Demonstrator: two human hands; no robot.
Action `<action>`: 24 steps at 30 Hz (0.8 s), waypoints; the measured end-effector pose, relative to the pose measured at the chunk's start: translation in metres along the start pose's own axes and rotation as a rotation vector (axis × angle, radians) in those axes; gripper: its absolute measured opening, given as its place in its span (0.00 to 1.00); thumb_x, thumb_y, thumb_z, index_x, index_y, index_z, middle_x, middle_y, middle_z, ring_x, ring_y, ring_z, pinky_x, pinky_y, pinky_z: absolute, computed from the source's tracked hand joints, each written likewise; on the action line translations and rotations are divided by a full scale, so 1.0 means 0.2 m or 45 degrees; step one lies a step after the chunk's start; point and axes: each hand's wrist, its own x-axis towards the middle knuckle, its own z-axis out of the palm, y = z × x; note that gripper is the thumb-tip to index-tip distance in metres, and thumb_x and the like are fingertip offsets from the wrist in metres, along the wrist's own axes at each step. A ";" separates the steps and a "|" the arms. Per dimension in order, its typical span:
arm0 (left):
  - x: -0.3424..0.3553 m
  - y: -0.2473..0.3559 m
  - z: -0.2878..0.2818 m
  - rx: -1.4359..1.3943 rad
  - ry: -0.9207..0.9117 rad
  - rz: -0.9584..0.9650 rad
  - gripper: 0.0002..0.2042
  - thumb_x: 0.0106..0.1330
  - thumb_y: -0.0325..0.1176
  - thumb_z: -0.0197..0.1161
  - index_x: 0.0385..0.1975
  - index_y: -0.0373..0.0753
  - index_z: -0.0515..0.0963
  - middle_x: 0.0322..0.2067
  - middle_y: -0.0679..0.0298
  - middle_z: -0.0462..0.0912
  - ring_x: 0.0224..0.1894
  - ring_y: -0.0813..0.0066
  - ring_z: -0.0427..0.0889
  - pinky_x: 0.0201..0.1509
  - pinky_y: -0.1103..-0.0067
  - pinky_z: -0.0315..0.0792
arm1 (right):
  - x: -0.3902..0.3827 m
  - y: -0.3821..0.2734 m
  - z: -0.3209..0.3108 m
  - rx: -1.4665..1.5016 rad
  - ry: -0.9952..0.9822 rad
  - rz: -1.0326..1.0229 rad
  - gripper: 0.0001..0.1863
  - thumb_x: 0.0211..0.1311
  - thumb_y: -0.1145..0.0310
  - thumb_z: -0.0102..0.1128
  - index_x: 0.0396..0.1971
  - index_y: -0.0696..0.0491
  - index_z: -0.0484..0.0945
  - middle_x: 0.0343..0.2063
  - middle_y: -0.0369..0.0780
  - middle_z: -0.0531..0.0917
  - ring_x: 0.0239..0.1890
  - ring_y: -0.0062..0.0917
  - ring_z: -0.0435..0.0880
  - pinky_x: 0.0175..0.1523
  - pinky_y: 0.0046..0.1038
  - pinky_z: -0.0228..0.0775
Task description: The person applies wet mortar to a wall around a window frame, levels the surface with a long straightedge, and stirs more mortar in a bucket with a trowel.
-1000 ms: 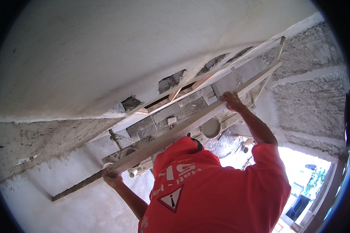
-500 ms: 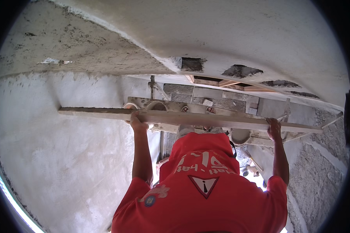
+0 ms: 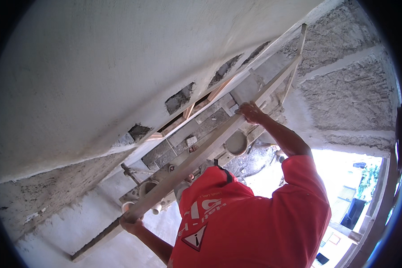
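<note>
A long, pale screed straightedge [image 3: 200, 155] runs slantwise in front of me, from the lower left to the upper right. My left hand [image 3: 131, 225] is closed around it toward its lower end, where dark mortar clings to the edge. Farther up the bar, my right hand [image 3: 251, 112] grips it with the fingers over its top edge. Beneath the straightedge, a round bucket [image 3: 247, 144] stands below my right hand. Another bucket [image 3: 154, 182], partly covered by the bar, is near my left hand.
A plastered wall [image 3: 85, 94] fills the upper left, with rough holes [image 3: 180, 98] and a wooden frame [image 3: 190, 110] set in it. Below lies a scaffold plank [image 3: 129, 193]. Rough unplastered wall [image 3: 353, 89] stands to the right, above a bright opening [image 3: 344, 178].
My view has turned to the right, and the straightedge now slants steeply instead of lying nearly level. Both hands still hold it. The bright opening has come into view at the right.
</note>
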 end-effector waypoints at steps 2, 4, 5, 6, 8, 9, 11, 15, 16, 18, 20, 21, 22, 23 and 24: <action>-0.02 0.06 0.01 -0.038 0.024 0.002 0.15 0.52 0.37 0.58 0.38 0.36 0.76 0.43 0.55 0.76 0.47 0.59 0.76 0.55 0.61 0.70 | 0.04 -0.02 0.00 0.023 -0.119 0.009 0.25 0.55 0.72 0.54 0.54 0.36 0.71 0.53 0.36 0.71 0.62 0.31 0.64 0.63 0.49 0.49; -0.11 0.12 0.03 -0.034 0.042 0.026 0.14 0.53 0.37 0.56 0.37 0.37 0.75 0.42 0.57 0.76 0.47 0.60 0.75 0.55 0.60 0.68 | 0.07 -0.03 0.00 0.041 -0.244 0.014 0.27 0.57 0.71 0.50 0.59 0.34 0.66 0.58 0.36 0.66 0.65 0.33 0.59 0.67 0.53 0.46; -0.09 0.12 0.03 -0.036 0.039 0.029 0.14 0.53 0.37 0.56 0.37 0.37 0.75 0.42 0.57 0.76 0.47 0.60 0.75 0.55 0.60 0.68 | 0.09 -0.03 0.01 0.013 -0.237 -0.010 0.27 0.58 0.70 0.50 0.59 0.33 0.66 0.58 0.36 0.66 0.66 0.33 0.58 0.67 0.54 0.45; -0.06 0.12 0.02 -0.086 0.011 -0.033 0.14 0.53 0.37 0.56 0.36 0.37 0.75 0.42 0.57 0.76 0.48 0.61 0.75 0.56 0.60 0.68 | 0.11 -0.03 0.02 -0.015 -0.232 -0.032 0.27 0.58 0.70 0.50 0.59 0.33 0.66 0.58 0.36 0.66 0.66 0.33 0.57 0.67 0.54 0.45; -0.01 0.10 0.00 -0.144 -0.001 -0.076 0.14 0.52 0.37 0.56 0.36 0.37 0.75 0.41 0.58 0.76 0.48 0.61 0.75 0.56 0.60 0.68 | 0.19 -0.05 0.03 -0.017 -0.254 -0.052 0.27 0.58 0.69 0.49 0.59 0.33 0.66 0.57 0.36 0.66 0.66 0.33 0.57 0.67 0.54 0.45; 0.02 0.08 0.00 -0.079 -0.012 -0.030 0.17 0.52 0.39 0.55 0.38 0.35 0.76 0.43 0.54 0.77 0.48 0.57 0.76 0.56 0.59 0.69 | 0.23 -0.06 0.03 -0.023 -0.281 -0.061 0.26 0.59 0.69 0.49 0.59 0.33 0.66 0.57 0.36 0.66 0.66 0.33 0.57 0.67 0.54 0.45; 0.04 0.05 0.03 -0.019 -0.018 0.016 0.20 0.52 0.42 0.53 0.39 0.33 0.76 0.45 0.51 0.77 0.49 0.53 0.77 0.56 0.58 0.70 | 0.31 -0.06 0.11 0.001 -0.277 -0.067 0.26 0.59 0.68 0.49 0.58 0.33 0.66 0.57 0.36 0.66 0.65 0.33 0.58 0.67 0.55 0.45; 0.05 -0.06 0.14 0.010 -0.069 -0.052 0.20 0.54 0.43 0.52 0.40 0.33 0.76 0.43 0.52 0.78 0.47 0.54 0.78 0.54 0.59 0.72 | 0.44 0.05 0.54 -0.081 -0.110 -0.078 0.25 0.58 0.67 0.50 0.58 0.41 0.66 0.54 0.40 0.68 0.63 0.35 0.61 0.66 0.55 0.46; 0.06 -0.09 0.18 0.052 -0.049 -0.047 0.19 0.55 0.42 0.52 0.39 0.34 0.76 0.42 0.53 0.79 0.45 0.55 0.78 0.53 0.61 0.73 | 0.49 0.02 0.55 0.044 -0.165 -0.117 0.23 0.59 0.65 0.49 0.56 0.50 0.65 0.52 0.43 0.70 0.62 0.36 0.62 0.65 0.54 0.48; 0.33 -0.28 0.04 0.263 -0.116 0.169 0.18 0.55 0.41 0.52 0.39 0.35 0.76 0.39 0.54 0.78 0.43 0.57 0.78 0.51 0.63 0.74 | 0.60 0.06 0.83 -0.033 -0.145 -0.075 0.24 0.57 0.69 0.50 0.55 0.42 0.68 0.54 0.40 0.71 0.63 0.34 0.63 0.66 0.55 0.47; 0.44 -0.45 0.04 0.135 -0.332 0.185 0.14 0.56 0.37 0.53 0.40 0.37 0.75 0.34 0.58 0.76 0.39 0.63 0.77 0.48 0.66 0.75 | 0.69 0.18 1.16 -0.146 -0.145 -0.008 0.27 0.55 0.74 0.51 0.55 0.34 0.71 0.55 0.37 0.71 0.64 0.33 0.63 0.66 0.56 0.46; 0.48 -0.56 0.10 0.129 -0.374 0.141 0.14 0.56 0.37 0.53 0.40 0.37 0.75 0.34 0.58 0.76 0.39 0.63 0.77 0.48 0.66 0.75 | 0.66 0.29 1.29 -0.350 -0.189 0.021 0.27 0.55 0.73 0.50 0.55 0.34 0.71 0.54 0.37 0.72 0.62 0.33 0.64 0.65 0.57 0.47; 0.51 -0.64 0.15 0.079 -0.268 0.078 0.13 0.57 0.36 0.53 0.38 0.36 0.74 0.36 0.58 0.76 0.40 0.63 0.77 0.47 0.67 0.76 | 0.68 0.29 1.39 -0.429 -0.208 0.023 0.27 0.55 0.73 0.50 0.55 0.33 0.71 0.53 0.37 0.72 0.62 0.33 0.64 0.65 0.57 0.48; 0.55 -0.69 0.17 0.039 -0.147 0.041 0.12 0.58 0.36 0.52 0.37 0.35 0.74 0.38 0.57 0.77 0.42 0.64 0.77 0.46 0.67 0.77 | 0.74 0.23 1.47 -0.489 -0.219 0.007 0.27 0.56 0.73 0.50 0.56 0.33 0.71 0.52 0.37 0.73 0.61 0.33 0.65 0.65 0.57 0.48; 0.65 -0.78 0.10 0.258 -0.259 0.200 0.12 0.58 0.36 0.53 0.36 0.35 0.73 0.37 0.59 0.76 0.40 0.64 0.77 0.47 0.66 0.76 | 0.76 0.18 1.53 -0.359 -0.091 -0.047 0.21 0.58 0.67 0.47 0.53 0.41 0.68 0.46 0.38 0.72 0.55 0.32 0.67 0.63 0.53 0.53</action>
